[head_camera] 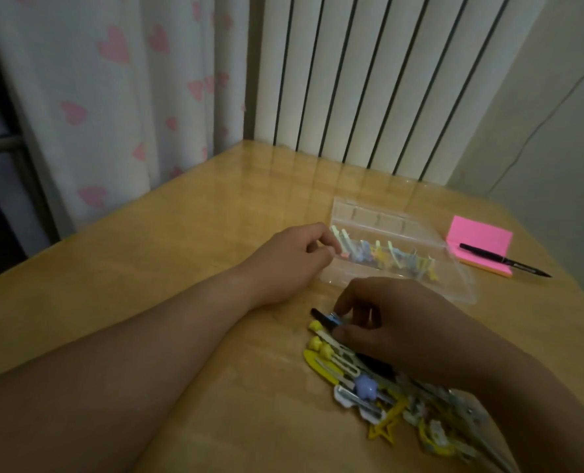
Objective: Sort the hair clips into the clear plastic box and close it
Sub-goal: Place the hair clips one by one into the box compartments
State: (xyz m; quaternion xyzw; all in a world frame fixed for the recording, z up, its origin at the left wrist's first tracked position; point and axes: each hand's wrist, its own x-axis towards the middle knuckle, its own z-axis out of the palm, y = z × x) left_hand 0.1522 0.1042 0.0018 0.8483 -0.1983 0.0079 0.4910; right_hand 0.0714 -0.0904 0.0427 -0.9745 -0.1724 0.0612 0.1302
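A pale wooden desk (181, 233) filled most of the view. It was backed at the far side by a white ribbed panel (369, 80) and, to the left, by a white curtain printed with pink hearts (113, 80).

Two bare forearms were stretched over the desk from the near edge. The left hand (294, 257) was held at the left end of a clear plastic box (461, 281). Its grip was curled, with finger and thumb drawn together beside the clips there. Whether a clip was pinched could not be told.

The right hand (396, 322) was lowered over the far end of a loose pile of yellow, blue and silver hair clips (386, 397), which lay on the desk near and to the right. The box was set just beyond that hand, right of centre. It was lying open, with its lid folded back on the far side. A row of pastel green, yellow and blue hair clips (396, 259) was seen inside it.

A bright pink sticky-note pad (478, 240) was placed just right of the box, and a black pen (502, 262) was laid across the pad's near edge.

A black hair clip with a blue part (328, 317) was pinched in the right hand's grip between thumb and fingertips, at the pile's far end.
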